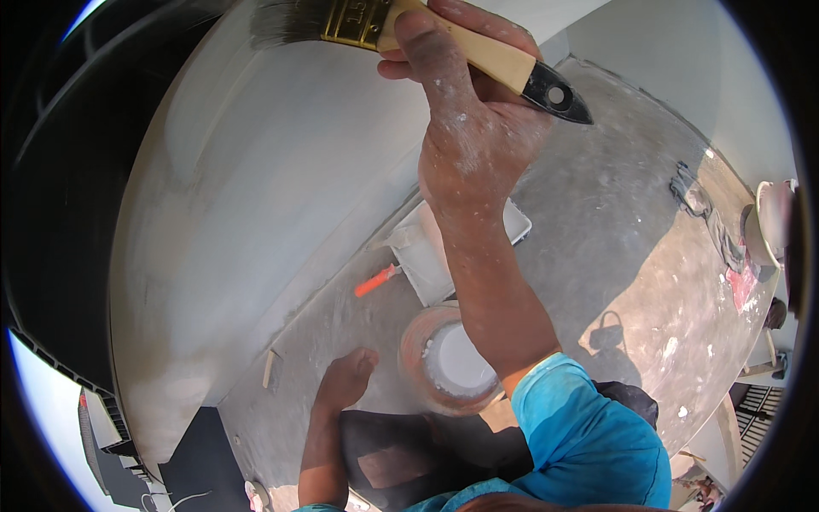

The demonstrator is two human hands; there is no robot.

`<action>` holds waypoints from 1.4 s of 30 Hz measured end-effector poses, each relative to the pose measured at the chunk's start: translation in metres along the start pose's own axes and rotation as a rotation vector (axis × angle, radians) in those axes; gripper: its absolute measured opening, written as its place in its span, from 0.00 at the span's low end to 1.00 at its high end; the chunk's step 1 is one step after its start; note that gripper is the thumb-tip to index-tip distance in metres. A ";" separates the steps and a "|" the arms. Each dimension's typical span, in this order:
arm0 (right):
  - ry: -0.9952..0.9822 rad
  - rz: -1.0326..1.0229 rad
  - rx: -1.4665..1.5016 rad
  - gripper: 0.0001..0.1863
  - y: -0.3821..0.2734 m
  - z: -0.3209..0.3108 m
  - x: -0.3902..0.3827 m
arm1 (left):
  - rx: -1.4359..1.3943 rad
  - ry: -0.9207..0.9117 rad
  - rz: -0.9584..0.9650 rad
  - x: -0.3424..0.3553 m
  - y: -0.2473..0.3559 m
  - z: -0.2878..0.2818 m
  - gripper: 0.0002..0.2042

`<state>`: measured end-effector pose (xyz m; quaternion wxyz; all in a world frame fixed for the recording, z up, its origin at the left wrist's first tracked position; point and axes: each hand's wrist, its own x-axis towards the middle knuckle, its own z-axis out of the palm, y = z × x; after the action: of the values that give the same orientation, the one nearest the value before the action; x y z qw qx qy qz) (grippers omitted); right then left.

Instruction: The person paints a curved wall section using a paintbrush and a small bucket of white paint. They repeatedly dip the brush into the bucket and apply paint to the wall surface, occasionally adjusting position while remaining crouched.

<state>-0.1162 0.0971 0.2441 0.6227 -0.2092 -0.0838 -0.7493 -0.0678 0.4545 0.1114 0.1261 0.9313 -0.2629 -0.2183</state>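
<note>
My right hand (482, 119), speckled with white, is raised and closed around the pale wooden handle of a wide paintbrush (499, 61). The brush has a gold-coloured ferrule and a black handle end with a hole; its dark bristles lie against or just in front of the pale wall (256, 188), I cannot tell which. Low down, my left hand (348, 377) hangs loosely curled, with nothing visible in it. Between my arms stands a reddish-brown bucket (415, 341) with white paint (461, 363) inside, partly hidden by my right forearm.
Beyond the bucket lies a white paint tray (418, 260) beside an orange-handled tool (375, 280). A small wooden strip (269, 369) sits by the wall's foot. Dark cords or cloth (712, 218) and a pale bucket (763, 226) are on the grey floor (589, 205) at right.
</note>
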 end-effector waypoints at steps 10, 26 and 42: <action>0.231 0.003 0.042 0.18 -0.018 -0.019 0.052 | 0.000 -0.031 -0.067 0.006 0.002 0.003 0.12; 0.204 0.075 0.138 0.22 -0.002 -0.038 0.101 | -0.045 -0.026 0.000 0.016 0.001 0.009 0.09; 0.149 0.028 0.069 0.17 -0.016 -0.038 0.099 | -0.089 -0.017 -0.022 0.016 0.001 0.013 0.09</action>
<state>-0.1530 -0.0032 0.2538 0.6445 -0.1325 -0.0600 -0.7507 -0.0622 0.4434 0.0954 0.1627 0.9258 -0.2435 -0.2388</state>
